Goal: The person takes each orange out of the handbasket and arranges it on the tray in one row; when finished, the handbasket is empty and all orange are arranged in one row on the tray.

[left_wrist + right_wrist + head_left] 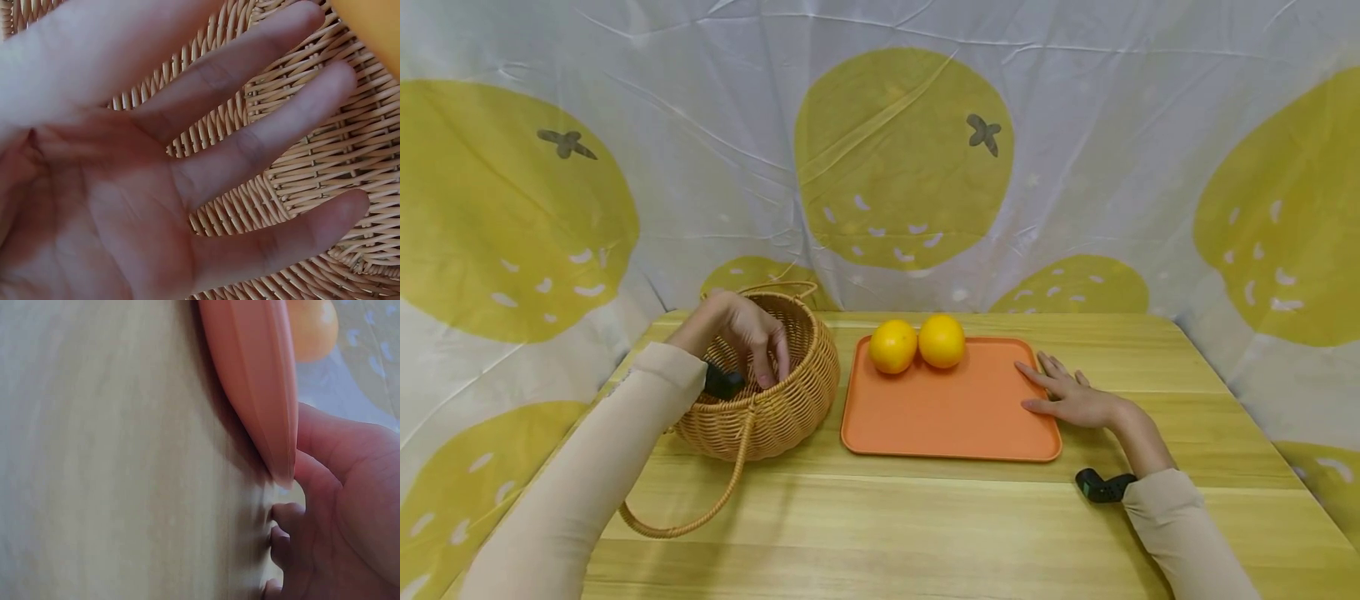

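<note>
My left hand (754, 332) reaches down into a wicker basket (801, 412) on the left. In the left wrist view its fingers (300, 112) are spread and fairly straight over the woven inside, with nothing held. Part of a smooth orange-yellow thing (375, 28) shows at the upper right corner there, just past the fingertips. At the right side of an orange tray (955, 417), my right hand (1078, 402) rests with thumb and index finger on the rim and the other fingers toward the table. Two oranges, one (892, 347) beside the other (942, 341), sit at the tray's back left.
One basket handle (730, 487) hangs down in front onto the wooden table (880, 533); the other handle (805, 287) leans at the back. Behind the table hangs a curtain (1075, 167) printed with yellow fruit. A black wrist device (1101, 486) is by the right sleeve.
</note>
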A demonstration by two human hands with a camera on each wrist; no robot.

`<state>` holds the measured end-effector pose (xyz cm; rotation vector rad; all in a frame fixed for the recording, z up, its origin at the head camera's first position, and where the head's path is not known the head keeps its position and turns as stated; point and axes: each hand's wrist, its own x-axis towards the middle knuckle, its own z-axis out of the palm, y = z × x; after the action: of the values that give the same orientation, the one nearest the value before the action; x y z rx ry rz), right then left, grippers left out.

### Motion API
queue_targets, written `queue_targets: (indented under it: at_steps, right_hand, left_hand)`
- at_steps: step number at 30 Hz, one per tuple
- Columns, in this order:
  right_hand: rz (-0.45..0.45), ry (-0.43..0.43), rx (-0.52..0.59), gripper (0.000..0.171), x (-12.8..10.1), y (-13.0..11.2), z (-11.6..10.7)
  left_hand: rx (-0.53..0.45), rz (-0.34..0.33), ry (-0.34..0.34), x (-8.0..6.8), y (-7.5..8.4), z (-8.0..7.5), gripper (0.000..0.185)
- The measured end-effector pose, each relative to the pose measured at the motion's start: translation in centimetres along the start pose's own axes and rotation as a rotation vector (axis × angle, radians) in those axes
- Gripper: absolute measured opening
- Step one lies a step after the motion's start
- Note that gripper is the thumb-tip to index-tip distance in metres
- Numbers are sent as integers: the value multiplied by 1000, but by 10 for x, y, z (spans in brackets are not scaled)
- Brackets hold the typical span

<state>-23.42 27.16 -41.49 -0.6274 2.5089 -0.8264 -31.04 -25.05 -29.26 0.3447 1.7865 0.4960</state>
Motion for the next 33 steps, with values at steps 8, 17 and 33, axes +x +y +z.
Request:
queue_targets:
  at_steps: [8, 17, 33]
  right_hand:
    - [-34, 10, 16, 82, 0, 2, 1]
    - [-17, 14, -1, 82, 1, 2, 1]
    - [10, 5, -8, 80, -1, -2, -1]
  left_hand:
    - [-9, -41, -13, 1, -2, 3, 19]
    - [56, -99, -12, 4, -7, 4, 8]
    - [-62, -77, -16, 1, -4, 8, 33]
